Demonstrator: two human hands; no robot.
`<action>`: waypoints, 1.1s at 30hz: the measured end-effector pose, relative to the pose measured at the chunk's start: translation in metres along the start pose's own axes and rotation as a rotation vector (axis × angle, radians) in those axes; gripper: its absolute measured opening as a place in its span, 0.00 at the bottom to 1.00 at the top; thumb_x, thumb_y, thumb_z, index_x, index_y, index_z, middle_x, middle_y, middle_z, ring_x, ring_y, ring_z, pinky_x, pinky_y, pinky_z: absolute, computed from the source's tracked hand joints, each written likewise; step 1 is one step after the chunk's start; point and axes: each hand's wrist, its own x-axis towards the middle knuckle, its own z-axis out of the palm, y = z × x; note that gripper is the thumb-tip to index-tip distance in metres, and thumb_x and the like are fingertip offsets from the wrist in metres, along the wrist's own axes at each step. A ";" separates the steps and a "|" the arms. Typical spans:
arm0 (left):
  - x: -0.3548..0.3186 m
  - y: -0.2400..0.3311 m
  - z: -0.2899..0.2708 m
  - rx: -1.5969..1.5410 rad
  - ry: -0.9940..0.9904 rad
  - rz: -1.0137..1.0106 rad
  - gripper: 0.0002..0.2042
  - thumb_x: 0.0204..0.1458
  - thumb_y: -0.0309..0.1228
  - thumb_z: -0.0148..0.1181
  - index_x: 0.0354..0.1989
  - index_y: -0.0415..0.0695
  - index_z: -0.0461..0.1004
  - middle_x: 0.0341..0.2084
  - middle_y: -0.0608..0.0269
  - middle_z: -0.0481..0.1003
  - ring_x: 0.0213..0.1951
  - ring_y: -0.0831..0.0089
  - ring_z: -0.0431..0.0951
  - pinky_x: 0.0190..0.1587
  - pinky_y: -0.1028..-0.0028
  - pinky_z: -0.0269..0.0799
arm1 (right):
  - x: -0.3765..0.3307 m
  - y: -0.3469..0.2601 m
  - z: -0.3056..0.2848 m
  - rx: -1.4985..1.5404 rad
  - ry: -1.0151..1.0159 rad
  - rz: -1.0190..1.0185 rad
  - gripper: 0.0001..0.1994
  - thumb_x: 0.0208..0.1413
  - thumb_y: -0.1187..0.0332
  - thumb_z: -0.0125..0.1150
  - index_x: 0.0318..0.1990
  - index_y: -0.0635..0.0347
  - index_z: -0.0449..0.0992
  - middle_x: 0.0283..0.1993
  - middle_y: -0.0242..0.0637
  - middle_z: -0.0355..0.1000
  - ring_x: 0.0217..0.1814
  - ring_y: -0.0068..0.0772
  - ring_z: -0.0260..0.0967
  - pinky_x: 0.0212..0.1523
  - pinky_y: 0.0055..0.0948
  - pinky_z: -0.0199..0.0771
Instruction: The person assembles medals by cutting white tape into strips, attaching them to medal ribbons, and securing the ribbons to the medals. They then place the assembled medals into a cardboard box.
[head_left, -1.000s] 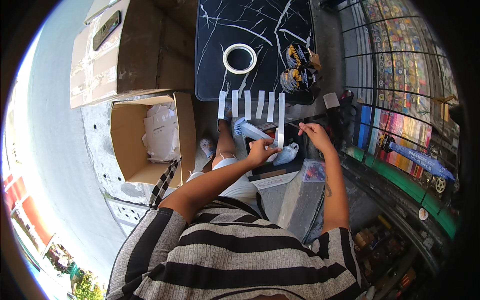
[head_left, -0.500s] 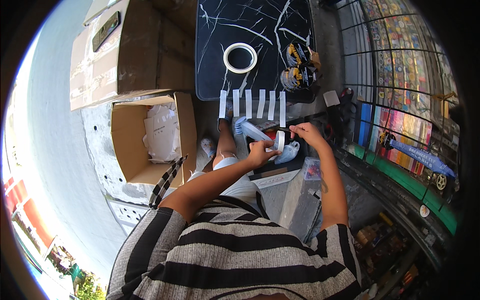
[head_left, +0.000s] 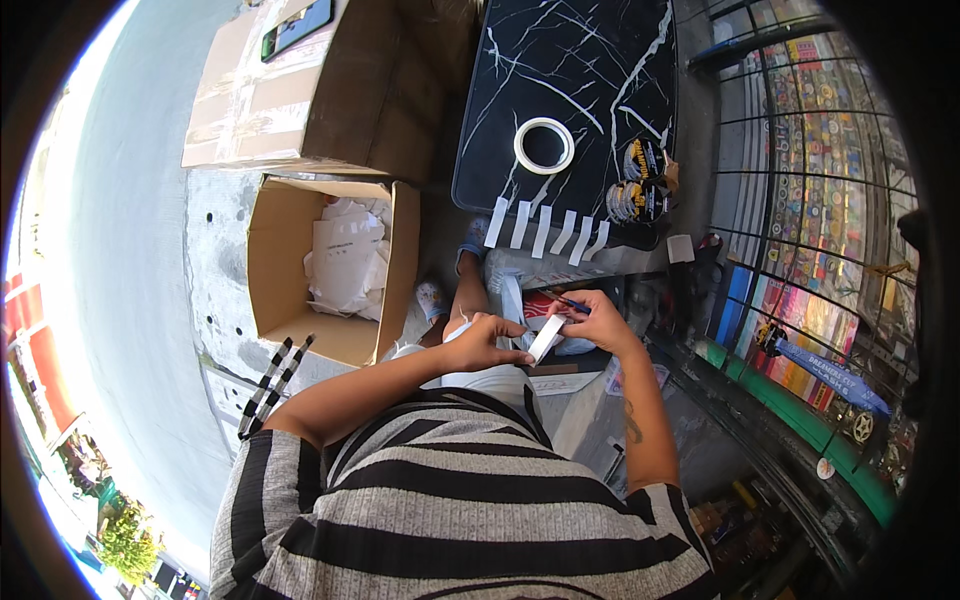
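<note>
Left hand (head_left: 490,342) curled, fingertips pinching the lower end of a short white strip of tape (head_left: 546,338). Right hand (head_left: 598,322) closed on the strip's upper end and also on a thin blue pen-like tool (head_left: 572,301) that juts from its fingers toward the left. The strip sits tilted between the two hands, over the lap.

Just beyond the hands: a dark flat package with a red and white picture (head_left: 545,303) resting on the knees, partly hidden by both hands.

Farther ahead of the hands: black marble-patterned table (head_left: 590,60) with white veins. Five white tape strips (head_left: 545,228) hang in a row from its near edge. On the top, a white roll of tape (head_left: 544,145); to the right of it, near the right corner, a pile of round yellow-and-black stickers (head_left: 638,190).

Left of the left hand: open brown cardboard box (head_left: 268,260) on the ground, crumpled white paper (head_left: 345,255) inside. Beyond that, a bigger closed cardboard box (head_left: 300,95).

Right of the right hand: a metal wire rack (head_left: 800,200) of colourful items.
</note>
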 end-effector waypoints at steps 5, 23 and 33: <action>-0.013 0.008 -0.025 -0.230 0.072 -0.056 0.15 0.54 0.39 0.67 0.42 0.39 0.80 0.27 0.70 0.78 0.33 0.85 0.71 0.40 0.76 0.68 | 0.004 -0.056 -0.030 -0.210 -0.149 -0.106 0.12 0.38 0.81 0.69 0.34 0.64 0.79 0.34 0.27 0.75 0.36 0.13 0.67 0.41 0.16 0.69; -0.157 0.123 -0.091 0.134 0.145 -0.111 0.10 0.61 0.36 0.55 0.33 0.46 0.80 0.25 0.68 0.72 0.37 0.72 0.70 0.57 0.62 0.45 | 0.239 -0.054 -0.179 -0.526 1.153 -0.200 0.24 0.60 0.50 0.57 0.48 0.64 0.64 0.45 0.56 0.71 0.40 0.56 0.73 0.43 0.45 0.73; -0.215 0.218 -0.134 0.273 0.098 -0.024 0.21 0.51 0.43 0.67 0.19 0.42 0.66 0.18 0.66 0.65 0.27 0.72 0.64 0.53 0.65 0.51 | 0.109 -0.129 -0.063 -0.994 0.721 -0.205 0.30 0.57 0.60 0.63 0.64 0.65 0.62 0.57 0.55 0.70 0.58 0.41 0.70 0.59 0.37 0.67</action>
